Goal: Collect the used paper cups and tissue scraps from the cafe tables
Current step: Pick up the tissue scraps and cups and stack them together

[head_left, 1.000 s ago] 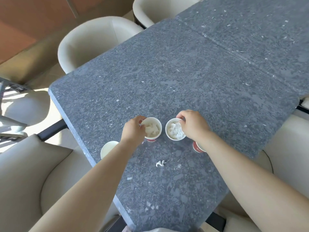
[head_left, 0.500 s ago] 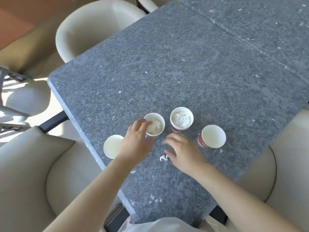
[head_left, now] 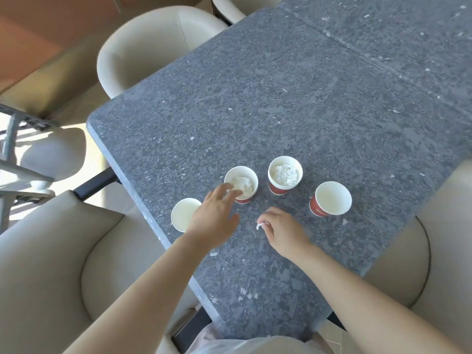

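Nearest, the right hand (head_left: 283,232) pinches a small white tissue scrap (head_left: 259,225) just above the grey speckled stone table (head_left: 255,103). The left hand (head_left: 213,218) is spread wide and holds nothing, fingertips at the rim of a red paper cup stuffed with tissue (head_left: 242,183). An empty cup (head_left: 184,213) sits at the table edge, another (head_left: 330,199) to the right, and a second filled cup (head_left: 284,175) lies farther back. The scraps look mostly gathered — a few white flecks remain, and the cups themselves are not yet collected.

Left hand (head_left: 214,221) splayed – right hand (head_left: 283,229) seemingly pinching, fingers curled
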Demonstrator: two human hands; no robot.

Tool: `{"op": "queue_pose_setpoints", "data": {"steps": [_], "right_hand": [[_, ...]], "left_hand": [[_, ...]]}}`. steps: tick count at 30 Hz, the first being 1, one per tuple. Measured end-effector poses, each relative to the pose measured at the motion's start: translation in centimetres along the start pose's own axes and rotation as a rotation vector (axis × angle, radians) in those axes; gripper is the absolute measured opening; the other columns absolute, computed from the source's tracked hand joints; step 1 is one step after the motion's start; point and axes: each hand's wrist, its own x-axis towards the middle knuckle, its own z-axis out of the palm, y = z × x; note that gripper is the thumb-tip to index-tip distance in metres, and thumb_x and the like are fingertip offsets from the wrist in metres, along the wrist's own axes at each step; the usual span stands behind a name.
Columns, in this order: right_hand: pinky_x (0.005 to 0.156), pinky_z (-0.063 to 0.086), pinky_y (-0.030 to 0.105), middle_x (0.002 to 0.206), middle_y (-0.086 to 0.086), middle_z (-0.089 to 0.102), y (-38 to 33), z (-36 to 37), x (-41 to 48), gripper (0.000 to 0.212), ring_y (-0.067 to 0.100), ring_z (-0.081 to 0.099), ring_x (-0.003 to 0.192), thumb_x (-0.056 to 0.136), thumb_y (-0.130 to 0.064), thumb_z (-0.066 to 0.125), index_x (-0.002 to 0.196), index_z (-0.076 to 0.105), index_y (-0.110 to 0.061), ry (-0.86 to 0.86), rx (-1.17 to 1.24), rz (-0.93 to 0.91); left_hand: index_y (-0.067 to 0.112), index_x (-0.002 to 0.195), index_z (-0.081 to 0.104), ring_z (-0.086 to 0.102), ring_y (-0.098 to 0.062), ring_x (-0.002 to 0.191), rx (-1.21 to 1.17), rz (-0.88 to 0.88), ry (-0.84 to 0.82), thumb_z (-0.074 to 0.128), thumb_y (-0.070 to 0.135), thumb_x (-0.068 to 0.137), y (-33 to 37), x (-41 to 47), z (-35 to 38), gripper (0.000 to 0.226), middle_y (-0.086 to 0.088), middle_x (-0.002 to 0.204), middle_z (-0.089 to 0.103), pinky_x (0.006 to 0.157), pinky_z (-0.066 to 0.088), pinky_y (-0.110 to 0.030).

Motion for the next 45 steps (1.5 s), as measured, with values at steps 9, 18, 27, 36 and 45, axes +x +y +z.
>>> {"op": "queue_pose_setpoints", "data": {"steps": [9,18,27,36,45], "right_hand": [[0.082,0.049,0.031,0.108,0.007,0.063,-4.8,-5.4,3.4,0.022,0.021,0.059,0.094,0.086,-0.003,0.058,0.107,0.063,-0.005,0.264,0.143,-0.153],[0.082,0.049,0.038,0.115,0.003,0.060,-0.1,-7.3,1.0,0.029,0.028,0.053,0.107,0.080,-0.007,0.064,0.109,0.062,-0.011,0.326,-0.119,-0.060],[0.077,0.050,0.038,0.111,-0.001,0.057,-0.8,-6.2,2.1,0.029,0.023,0.048,0.109,0.086,-0.006,0.053,0.112,0.053,-0.017,0.006,-0.328,-0.019],[0.078,0.046,0.036,0.107,0.006,0.060,-2.0,-5.7,1.3,0.019,0.027,0.051,0.104,0.087,-0.010,0.049,0.102,0.061,-0.011,0.080,-0.260,-0.001],[0.080,0.050,0.039,0.111,0.005,0.059,-4.8,-4.2,-1.2,0.017,0.028,0.053,0.104,0.086,-0.007,0.050,0.099,0.062,-0.007,0.060,-0.232,-0.094]], "left_hand": [[0.019,0.130,0.044,0.044,-0.026,0.119,-0.047,-0.031,0.065,0.058,0.020,0.083,-0.8,0.8,-1.3,0.049,-0.003,0.136,0.040,0.096,0.036,-0.033],[0.021,0.128,0.046,0.043,-0.026,0.119,0.020,0.016,0.025,0.059,0.022,0.084,-0.8,1.6,-0.5,0.046,-0.001,0.136,0.040,0.093,0.045,-0.041],[0.023,0.101,0.063,0.044,-0.018,0.116,0.081,-0.044,0.054,0.060,0.028,0.084,-0.2,2.2,-0.4,0.018,0.007,0.120,0.054,0.082,0.047,-0.036],[0.011,0.099,0.066,0.052,-0.030,0.104,-0.006,-0.021,0.253,0.066,0.015,0.079,-0.3,-0.7,-2.1,0.020,-0.005,0.112,0.060,0.080,0.046,-0.036],[0.005,0.099,0.066,0.053,-0.037,0.102,-0.045,-0.004,0.336,0.074,0.013,0.073,0.3,-2.9,-2.5,0.029,-0.010,0.109,0.063,0.085,0.044,-0.038]]}}
